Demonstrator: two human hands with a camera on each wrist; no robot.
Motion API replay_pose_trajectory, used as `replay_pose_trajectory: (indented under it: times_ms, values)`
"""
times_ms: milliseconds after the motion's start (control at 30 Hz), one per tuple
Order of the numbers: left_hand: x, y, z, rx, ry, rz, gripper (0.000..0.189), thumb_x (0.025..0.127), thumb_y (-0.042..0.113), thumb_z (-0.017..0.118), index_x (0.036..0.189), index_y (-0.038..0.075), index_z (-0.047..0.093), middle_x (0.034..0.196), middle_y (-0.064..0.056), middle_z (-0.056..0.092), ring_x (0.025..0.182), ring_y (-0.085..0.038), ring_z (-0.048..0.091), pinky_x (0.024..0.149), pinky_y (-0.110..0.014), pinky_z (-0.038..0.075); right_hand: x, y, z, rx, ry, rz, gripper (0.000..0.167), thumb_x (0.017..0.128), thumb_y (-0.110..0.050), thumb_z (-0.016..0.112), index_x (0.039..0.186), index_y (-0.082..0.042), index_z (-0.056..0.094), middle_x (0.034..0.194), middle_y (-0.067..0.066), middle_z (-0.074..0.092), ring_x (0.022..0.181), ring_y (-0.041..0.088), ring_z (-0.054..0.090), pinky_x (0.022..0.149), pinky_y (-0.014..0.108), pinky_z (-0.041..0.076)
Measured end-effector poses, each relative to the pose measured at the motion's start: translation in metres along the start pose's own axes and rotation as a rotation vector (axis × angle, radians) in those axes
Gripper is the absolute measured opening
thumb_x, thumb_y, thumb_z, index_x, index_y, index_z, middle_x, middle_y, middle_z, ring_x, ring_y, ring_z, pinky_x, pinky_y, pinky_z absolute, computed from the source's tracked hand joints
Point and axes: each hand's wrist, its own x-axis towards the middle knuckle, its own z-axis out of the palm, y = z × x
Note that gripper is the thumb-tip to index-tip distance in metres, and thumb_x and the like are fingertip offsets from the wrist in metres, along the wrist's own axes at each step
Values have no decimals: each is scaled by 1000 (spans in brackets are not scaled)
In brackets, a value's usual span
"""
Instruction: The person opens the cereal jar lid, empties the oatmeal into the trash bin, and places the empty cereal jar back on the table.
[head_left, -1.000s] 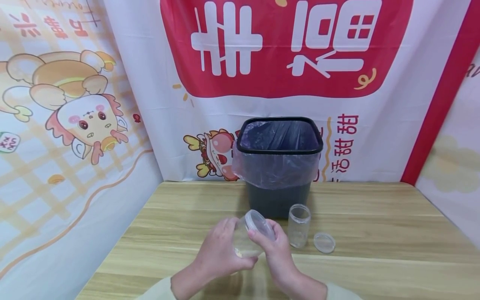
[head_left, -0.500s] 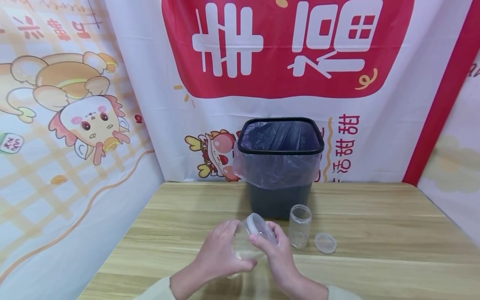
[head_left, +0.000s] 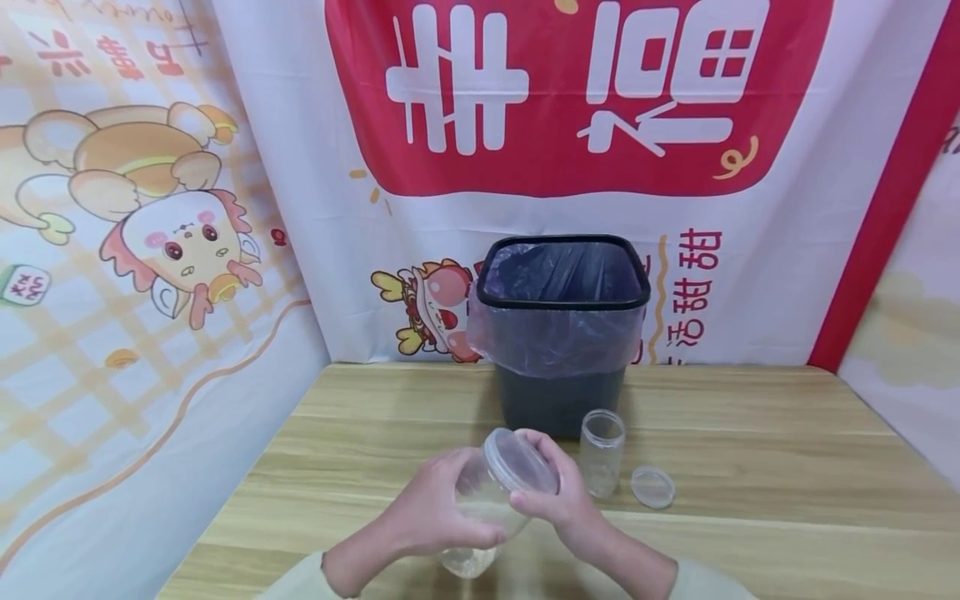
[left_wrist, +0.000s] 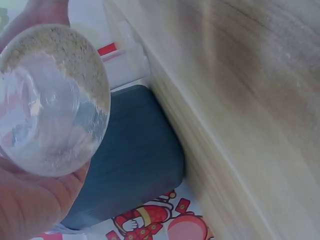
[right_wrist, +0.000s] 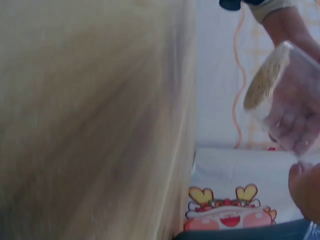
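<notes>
My left grip point(head_left: 431, 507) is holding the tilted jar point(head_left: 483, 500), my right grip point(head_left: 567, 493) its lid point(head_left: 521, 461); if the lid is slipping loose, the tilt could be spilling grains point(left_wrist: 82, 62).

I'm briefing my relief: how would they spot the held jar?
Find the dark bin; nearer the camera are the left hand and right hand. Between them is the tilted jar, whose grainy tan contents set it apart from the upright, open jar.
</notes>
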Motion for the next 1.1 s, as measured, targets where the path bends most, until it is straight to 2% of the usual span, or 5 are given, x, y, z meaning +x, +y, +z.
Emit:
replay_pose_trajectory:
  times_ms: [133,267,667,933,1100]
  values:
    - [-1,0,-2,1,-29,-1,69,62,50,85,119,17,61,104,6,62,90,-12,56,75,-30,49,3,3,-11,28,-140,-34,67,82,-19,74,130,13,41,117,18,56,105,17,56,89,27,47]
    - [-1,-2,0,19,-5,-9,73,63,51,85,120,13,60,103,5,62,89,-13,57,74,-29,50,3,5,-11,56,-149,-13,71,85,-20,73,136,12,36,125,20,53,109,18,55,92,26,46]
    - [5,-2,7,180,198,37,82,57,54,86,122,12,58,108,5,61,90,-15,59,75,-32,52,-8,-18,40,94,341,261,67,87,-14,71,137,7,32,128,16,54,113,19,55,95,29,42]
    - [5,-2,7,208,196,27,84,57,55,85,122,10,58,111,1,62,92,-17,60,77,-35,52,-2,-19,48,70,423,322,63,86,-16,72,135,4,37,127,15,56,112,21,55,96,33,41]
    - [5,-4,7,196,195,34,83,57,55,85,121,10,58,107,2,62,90,-15,59,75,-34,52,1,-12,37,126,340,294,59,84,-11,71,132,6,41,119,11,59,107,20,57,94,31,44]
